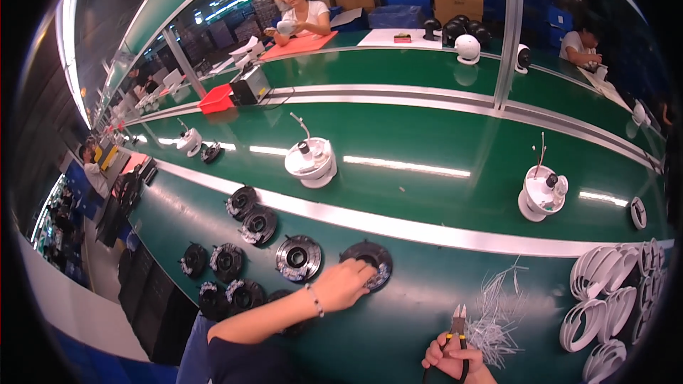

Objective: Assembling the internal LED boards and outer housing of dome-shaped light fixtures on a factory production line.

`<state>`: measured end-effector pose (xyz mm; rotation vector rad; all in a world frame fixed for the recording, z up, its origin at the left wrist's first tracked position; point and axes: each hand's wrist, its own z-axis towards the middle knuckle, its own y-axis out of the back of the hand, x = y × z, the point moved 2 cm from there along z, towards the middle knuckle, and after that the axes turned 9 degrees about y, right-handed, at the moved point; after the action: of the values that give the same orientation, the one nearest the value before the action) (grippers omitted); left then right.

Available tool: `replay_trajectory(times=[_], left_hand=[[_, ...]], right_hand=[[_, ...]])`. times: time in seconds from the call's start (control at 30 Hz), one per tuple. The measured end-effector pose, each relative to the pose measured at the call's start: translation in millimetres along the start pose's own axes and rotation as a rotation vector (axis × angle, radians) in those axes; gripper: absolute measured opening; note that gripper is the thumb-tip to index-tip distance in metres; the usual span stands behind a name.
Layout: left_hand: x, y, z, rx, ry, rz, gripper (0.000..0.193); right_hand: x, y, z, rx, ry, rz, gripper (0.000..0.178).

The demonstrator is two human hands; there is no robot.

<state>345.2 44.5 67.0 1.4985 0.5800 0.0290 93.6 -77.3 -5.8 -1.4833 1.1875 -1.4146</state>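
Note:
My left hand, with a beaded bracelet on its wrist, reaches over a black round part on the green bench. Its fingers are curled down onto the part's middle, and the fingertips are partly hidden. In my right hand are diagonal cutters with black-and-yellow handles, jaws pointing away from me. Beside the cutters lies a heap of thin white cut-off strips. Just left of my left hand sits a similar round part with a silvery ring.
Several more black round parts lie to the left. White rings are stacked at the right. Beyond a pale rail, white dome housings with wires stand on the green line. People sit across it; a red bin stands far left.

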Motion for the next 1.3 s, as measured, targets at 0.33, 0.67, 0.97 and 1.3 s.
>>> replay_trajectory(times=[0.33, 0.67, 0.97, 1.3], left_hand=[[-21, 35, -79, -0.516, 0.188, 0.015, 0.032], [-76, -54, -60, -0.486, -0.317, -0.478, 0.005], [-59, -79, -55, -0.318, -0.315, -0.688, 0.013], [-46, -84, -57, -0.269, -0.277, -0.745, 0.013]], right_hand=[[5, -7, 6, 0.089, 0.049, -0.069, 0.033], [59, -129, 64, 0.296, 0.418, -1.543, 0.039], [103, -243, 270, 0.812, 1.398, -2.694, 0.048], [100, -187, 446, 0.693, 0.472, -3.531, 0.02]])
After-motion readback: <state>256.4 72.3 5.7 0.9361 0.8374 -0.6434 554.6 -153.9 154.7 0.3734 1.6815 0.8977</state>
